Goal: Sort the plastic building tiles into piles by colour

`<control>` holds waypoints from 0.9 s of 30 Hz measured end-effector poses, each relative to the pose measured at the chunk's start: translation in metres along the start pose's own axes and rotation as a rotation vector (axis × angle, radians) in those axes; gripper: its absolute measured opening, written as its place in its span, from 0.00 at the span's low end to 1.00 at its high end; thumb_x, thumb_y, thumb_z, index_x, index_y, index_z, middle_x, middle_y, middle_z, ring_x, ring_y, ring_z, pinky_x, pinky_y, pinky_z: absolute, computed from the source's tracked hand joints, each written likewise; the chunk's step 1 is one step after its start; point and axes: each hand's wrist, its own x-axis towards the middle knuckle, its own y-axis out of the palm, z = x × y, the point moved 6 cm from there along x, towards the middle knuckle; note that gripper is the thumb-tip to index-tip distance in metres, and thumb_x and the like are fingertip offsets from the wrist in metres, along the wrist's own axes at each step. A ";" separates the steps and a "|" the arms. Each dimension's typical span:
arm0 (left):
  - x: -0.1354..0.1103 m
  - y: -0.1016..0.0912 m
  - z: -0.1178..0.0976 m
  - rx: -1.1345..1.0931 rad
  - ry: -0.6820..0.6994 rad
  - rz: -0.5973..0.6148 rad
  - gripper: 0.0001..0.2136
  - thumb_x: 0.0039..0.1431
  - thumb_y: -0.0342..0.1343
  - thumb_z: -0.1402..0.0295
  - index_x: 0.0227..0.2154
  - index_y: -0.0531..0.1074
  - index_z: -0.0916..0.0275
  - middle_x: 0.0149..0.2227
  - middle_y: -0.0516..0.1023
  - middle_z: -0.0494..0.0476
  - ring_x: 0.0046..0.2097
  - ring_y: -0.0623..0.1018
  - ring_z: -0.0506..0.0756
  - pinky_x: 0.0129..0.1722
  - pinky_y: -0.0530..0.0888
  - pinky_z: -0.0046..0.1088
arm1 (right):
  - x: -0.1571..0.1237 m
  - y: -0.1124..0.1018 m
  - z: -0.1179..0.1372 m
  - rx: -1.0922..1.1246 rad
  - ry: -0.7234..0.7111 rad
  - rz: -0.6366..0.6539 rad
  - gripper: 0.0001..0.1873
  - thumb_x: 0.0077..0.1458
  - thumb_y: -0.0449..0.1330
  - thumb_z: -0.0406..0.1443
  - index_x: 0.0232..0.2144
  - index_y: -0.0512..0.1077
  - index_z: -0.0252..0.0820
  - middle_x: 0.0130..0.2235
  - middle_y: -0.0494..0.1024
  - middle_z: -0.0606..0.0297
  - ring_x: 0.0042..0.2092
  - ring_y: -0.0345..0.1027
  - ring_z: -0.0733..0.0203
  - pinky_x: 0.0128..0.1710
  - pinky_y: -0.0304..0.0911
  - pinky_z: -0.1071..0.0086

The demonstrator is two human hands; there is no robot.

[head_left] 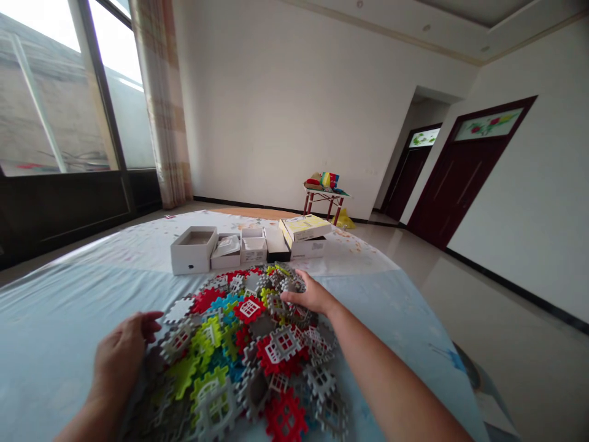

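A heap of interlocking plastic building pieces point(248, 344) in red, grey, lime green, blue and white lies on the table in front of me. Many are toothed squares, some with window-like grids. My left hand point(123, 345) rests by the heap's left edge, fingers loosely bent towards it, nothing visible in them. At the far right side of the heap, my right hand point(313, 294) touches grey pieces point(291, 285). Its thumb and fingers are spread apart, and part of the fingers is hidden behind the hand. A red window piece point(249, 309) sits on top near the middle.
Behind the heap stand an open white box point(193, 250), several smaller open boxes point(254, 247) and a yellow-lidded box point(305, 227). A pale blue cloth point(386, 319) covers the round table. Farther back is a small table point(327, 193) with colourful items.
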 end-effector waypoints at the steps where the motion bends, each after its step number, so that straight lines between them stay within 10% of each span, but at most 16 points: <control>1: 0.000 0.000 0.000 -0.002 0.005 0.001 0.17 0.48 0.43 0.57 0.27 0.71 0.63 0.21 0.70 0.52 0.24 0.67 0.52 0.26 0.65 0.29 | 0.002 0.002 0.004 -0.057 -0.014 -0.016 0.48 0.32 0.67 0.47 0.55 0.56 0.39 0.53 0.66 0.54 0.54 0.59 0.50 0.53 0.53 0.57; 8: 0.002 0.000 0.001 0.014 0.061 0.025 0.17 0.50 0.42 0.57 0.27 0.71 0.64 0.20 0.70 0.51 0.23 0.67 0.52 0.25 0.65 0.29 | 0.010 0.014 0.051 -0.074 -0.121 -0.126 0.30 0.41 0.61 0.36 0.50 0.63 0.42 0.45 0.73 0.61 0.44 0.68 0.57 0.46 0.62 0.64; 13: 0.002 0.001 0.000 0.017 0.080 0.026 0.18 0.50 0.42 0.57 0.27 0.71 0.65 0.19 0.70 0.52 0.23 0.67 0.52 0.25 0.66 0.29 | 0.006 0.037 0.093 0.029 -0.259 0.020 0.27 0.44 0.60 0.39 0.49 0.64 0.44 0.44 0.74 0.63 0.45 0.68 0.58 0.45 0.63 0.65; 27: -0.004 0.001 -0.009 0.106 0.139 0.042 0.20 0.52 0.39 0.58 0.30 0.71 0.66 0.22 0.70 0.54 0.25 0.68 0.52 0.26 0.66 0.28 | -0.027 0.020 0.082 -0.189 -0.355 -0.142 0.13 0.50 0.55 0.36 0.39 0.72 0.43 0.40 0.76 0.62 0.43 0.68 0.58 0.47 0.61 0.62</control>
